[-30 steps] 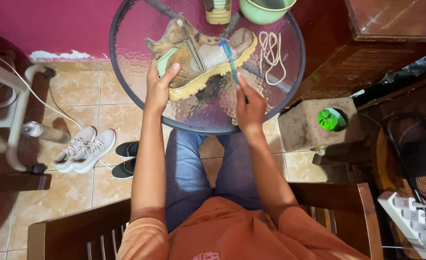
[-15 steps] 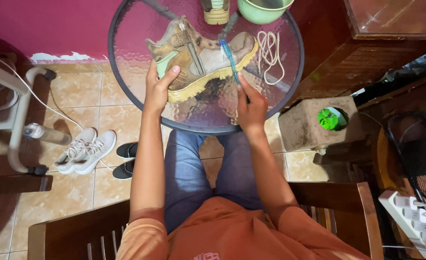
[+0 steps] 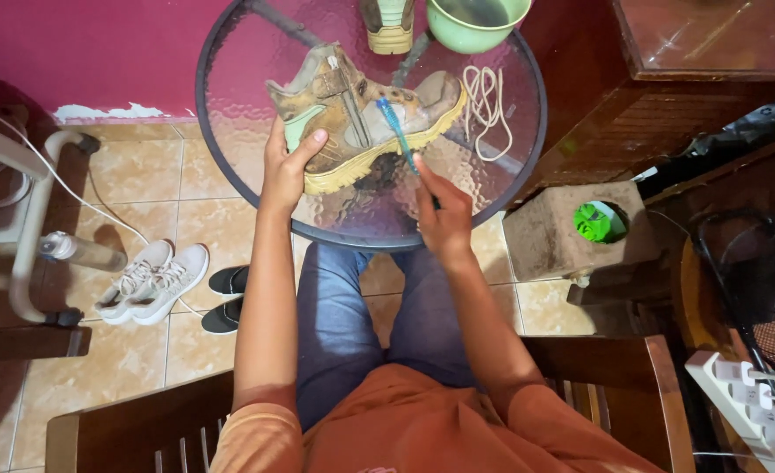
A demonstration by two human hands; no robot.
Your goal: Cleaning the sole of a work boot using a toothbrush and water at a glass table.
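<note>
Head view shows a muddy boot (image 3: 366,114) lying on its side on the glass table (image 3: 230,149), probably stiff and fairly heavy, left hand (image 3: 287,166) fingers wrapped around its heel, right hand (image 3: 444,215) closed on a blue toothbrush (image 3: 398,131) against the upper.

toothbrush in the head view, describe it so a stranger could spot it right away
Find the round glass table and the muddy tan boot lying on it. The toothbrush crosses the boot's side, held by the right hand; it is the only slim blue thing there.
</note>
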